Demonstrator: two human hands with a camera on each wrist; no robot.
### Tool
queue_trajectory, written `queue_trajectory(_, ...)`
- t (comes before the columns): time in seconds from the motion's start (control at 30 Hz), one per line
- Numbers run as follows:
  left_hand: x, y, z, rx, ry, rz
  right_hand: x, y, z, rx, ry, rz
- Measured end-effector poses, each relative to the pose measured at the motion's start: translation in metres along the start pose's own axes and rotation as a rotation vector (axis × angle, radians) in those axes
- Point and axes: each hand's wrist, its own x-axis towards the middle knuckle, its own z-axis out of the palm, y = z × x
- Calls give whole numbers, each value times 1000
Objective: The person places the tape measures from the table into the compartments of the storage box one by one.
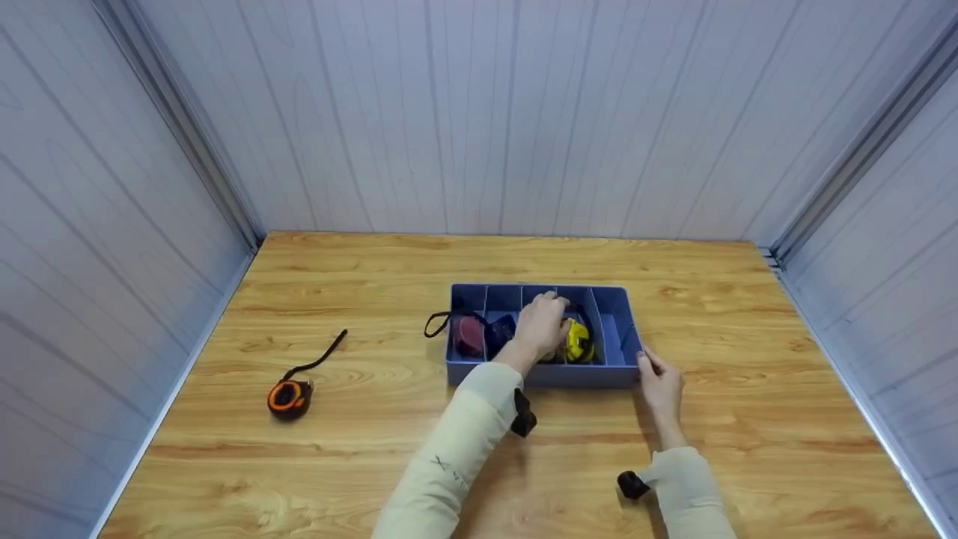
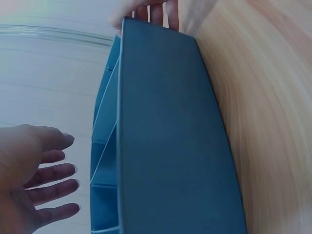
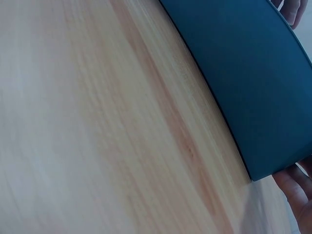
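A blue-grey divided box (image 1: 546,376) lies on the wooden table, with several compartments in a row. My left hand (image 1: 540,326) hovers over its middle compartments; in the left wrist view its fingers are spread and hold nothing visible. Beneath that hand, the compartment's contents are mostly hidden. At the box's front right corner, my right hand (image 1: 660,385) grips the end wall, thumb near the rim. Just right of my left hand sits a yellow tape measure (image 1: 578,340). Farther left are a dark red rounded object (image 1: 468,337) and a dark blue one (image 1: 500,333).
A black and orange tape measure (image 1: 288,399) with a black strap lies on the table (image 1: 359,449) to the left. Another black strap loop (image 1: 435,324) hangs over the box's left edge. The rightmost compartment (image 1: 612,337) shows its bare floor. White panel walls enclose the table.
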Motion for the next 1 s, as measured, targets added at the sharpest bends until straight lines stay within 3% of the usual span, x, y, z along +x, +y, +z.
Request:
queue_trajectory(0.57,-14,-27,-21,19,14,-23,1,0,1,4,-15,15)
queue_trajectory(1.0,-27,-51,-34,-4,73,-54,1,2,0,14,-19,40)
